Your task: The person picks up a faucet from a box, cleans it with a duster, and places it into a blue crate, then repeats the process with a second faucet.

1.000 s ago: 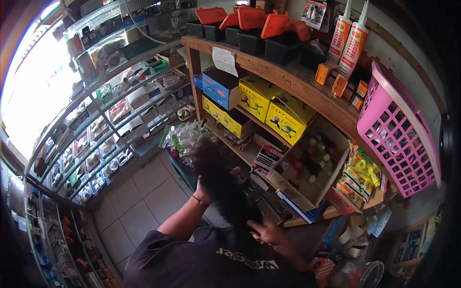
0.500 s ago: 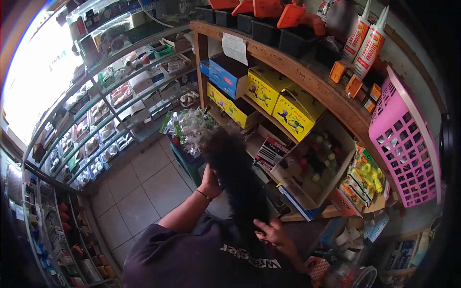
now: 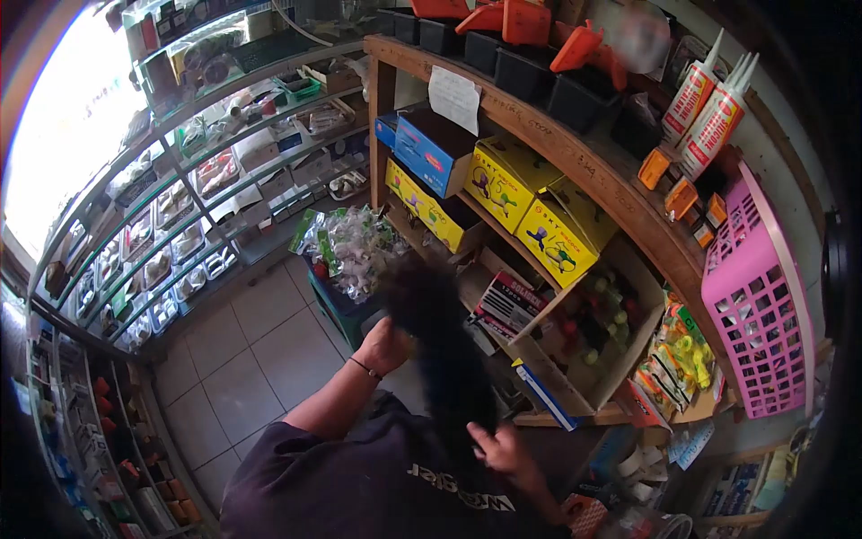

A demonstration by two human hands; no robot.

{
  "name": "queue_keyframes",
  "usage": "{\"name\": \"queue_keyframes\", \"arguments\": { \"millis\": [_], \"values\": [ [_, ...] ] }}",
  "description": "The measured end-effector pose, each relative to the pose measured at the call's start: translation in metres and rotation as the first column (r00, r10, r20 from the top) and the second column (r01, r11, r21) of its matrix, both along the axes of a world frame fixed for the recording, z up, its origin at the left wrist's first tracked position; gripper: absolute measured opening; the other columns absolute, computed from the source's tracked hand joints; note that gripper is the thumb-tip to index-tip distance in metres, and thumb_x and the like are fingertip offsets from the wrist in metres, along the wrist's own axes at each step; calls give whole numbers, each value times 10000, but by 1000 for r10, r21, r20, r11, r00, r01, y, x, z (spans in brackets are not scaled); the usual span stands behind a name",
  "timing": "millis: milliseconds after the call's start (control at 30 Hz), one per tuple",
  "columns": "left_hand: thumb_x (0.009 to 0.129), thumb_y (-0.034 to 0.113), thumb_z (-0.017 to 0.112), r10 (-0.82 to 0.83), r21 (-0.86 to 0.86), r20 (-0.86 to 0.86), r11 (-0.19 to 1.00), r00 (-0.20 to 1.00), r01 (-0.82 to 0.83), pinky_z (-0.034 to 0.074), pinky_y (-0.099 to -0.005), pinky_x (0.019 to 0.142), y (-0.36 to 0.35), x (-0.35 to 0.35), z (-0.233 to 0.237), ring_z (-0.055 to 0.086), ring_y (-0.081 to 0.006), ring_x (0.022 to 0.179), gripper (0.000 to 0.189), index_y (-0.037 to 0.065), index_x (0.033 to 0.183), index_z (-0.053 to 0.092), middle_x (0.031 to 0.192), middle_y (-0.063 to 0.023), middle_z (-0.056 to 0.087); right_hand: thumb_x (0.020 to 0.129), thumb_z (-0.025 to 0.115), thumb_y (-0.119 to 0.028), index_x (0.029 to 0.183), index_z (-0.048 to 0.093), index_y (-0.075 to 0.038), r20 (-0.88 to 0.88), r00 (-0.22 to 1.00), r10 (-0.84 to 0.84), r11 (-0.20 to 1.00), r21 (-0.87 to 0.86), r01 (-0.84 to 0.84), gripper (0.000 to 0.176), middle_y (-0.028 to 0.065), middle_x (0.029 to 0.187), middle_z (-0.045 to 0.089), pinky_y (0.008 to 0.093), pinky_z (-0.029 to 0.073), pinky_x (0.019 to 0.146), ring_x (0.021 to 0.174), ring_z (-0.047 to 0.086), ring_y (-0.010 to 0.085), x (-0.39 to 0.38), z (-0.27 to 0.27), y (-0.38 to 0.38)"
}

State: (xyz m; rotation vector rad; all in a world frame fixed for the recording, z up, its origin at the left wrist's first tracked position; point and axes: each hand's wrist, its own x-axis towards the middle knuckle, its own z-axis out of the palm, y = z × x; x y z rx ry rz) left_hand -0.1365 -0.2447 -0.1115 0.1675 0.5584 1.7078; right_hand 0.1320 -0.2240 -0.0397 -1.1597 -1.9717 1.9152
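Note:
A long, black, fluffy duster (image 3: 444, 359) stretches in front of my dark shirt, its upper end blurred. My left hand (image 3: 386, 346), with a thin bracelet at the wrist, is closed against the duster's left side, its fingertips partly hidden behind the dark fibres. Lower down, my right hand (image 3: 503, 449) is wrapped at the duster's near end, thumb on top. Beyond the upper end lies a heap of clear plastic packets (image 3: 355, 247) on a dark green stand.
To the right, a wooden shelf (image 3: 539, 103) holds yellow boxes (image 3: 552, 238), a blue box (image 3: 431, 153) and an open carton (image 3: 620, 359). Silicone sealant tubes (image 3: 714, 126) stand above a pink basket (image 3: 759, 305). Glass display shelving (image 3: 189, 180) lines the left, beside the tiled floor (image 3: 269, 359).
The view has shifted slightly, so the shelf and basket sit a little further right and lower. Both hands keep their hold on the duster, the left one slightly lower in view.

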Motion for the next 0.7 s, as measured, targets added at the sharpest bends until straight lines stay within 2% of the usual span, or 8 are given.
{"name": "queue_keyframes", "arguments": {
  "millis": [100, 300, 367, 500, 567, 600, 633, 700],
  "values": [
    [856, 309, 456, -44, 99, 106, 995, 993, 33, 384, -428, 886, 1, -18, 17, 447, -288, 1081, 443, 46, 1210, 414, 1183, -113, 479, 840, 534, -198, 780, 538, -23, 124, 991, 46, 996, -86, -36, 186, 12, 614, 503, 204, 356, 422, 486, 450, 71, -23, 10, 0],
    [884, 337, 407, -138, 95, 263, 989, 955, 117, 375, -381, 887, 22, -59, 47, 471, -235, 1046, 464, 91, 1272, 341, 1169, -85, 490, 856, 510, -279, 525, 473, -25, 117, 993, -15, 998, 61, 7, 418, 31, 466, 461, 251, 354, 411, 391, 415, 85, -74, -23, -1],
    [870, 375, 423, 13, 232, -114, 973, 993, 14, 375, -371, 897, 28, -72, 44, 460, -238, 1072, 507, 84, 1276, 336, 1163, -81, 495, 854, 506, -326, 413, 429, -38, -7, 1000, -3, 990, 143, 4, 533, 25, 395, 416, 286, 373, 427, 355, 398, 106, -97, -29, 0],
    [870, 420, 409, -100, 54, 202, 994, 974, 90, 373, -367, 914, 20, -130, 31, 449, -243, 1092, 523, 167, 1301, 253, 1154, -93, 470, 854, 505, -305, 651, 526, 1, 168, 986, -9, 977, -209, 45, 368, 45, 468, 477, 298, 439, 554, 408, 439, 155, -165, 15, 6],
    [861, 455, 400, 156, 317, -434, 948, 887, -12, 402, -418, 875, 9, -149, 17, 462, -284, 1083, 587, 204, 1331, 156, 1126, -123, 483, 860, 502, -295, 610, 472, -14, -188, 977, 99, 981, 185, -64, 377, 24, 456, 462, 302, 450, 560, 366, 403, 133, -195, -3, -11],
    [871, 435, 387, 23, 333, 103, 941, 994, -56, 401, -469, 867, 5, -162, 27, 464, -327, 1080, 612, 210, 1347, 76, 1117, -156, 485, 858, 506, -313, 639, 526, 13, -148, 978, 145, 975, 188, -116, 394, 38, 528, 509, 285, 444, 605, 438, 457, 114, -208, 9, -14],
    [875, 456, 347, 18, 444, 26, 895, 999, -28, 366, -447, 919, 0, -173, 30, 437, -300, 1115, 591, 205, 1352, 103, 1144, -142, 476, 858, 506, -313, 639, 526, 13, -129, 981, 148, 974, 192, -121, 394, 38, 528, 509, 285, 444, 605, 438, 457, 114, -212, 10, -11],
    [868, 510, 287, -79, 233, 347, 973, 934, -5, 330, -413, 958, -2, -194, 45, 413, -265, 1143, 579, 179, 1336, 202, 1179, -125, 465, 846, 522, -331, 735, 550, 41, 163, 981, 104, 843, -538, 0, 389, 62, 627, 540, 309, 425, 628, 597, 513, 147, -220, 11, 3]
  ]
}}
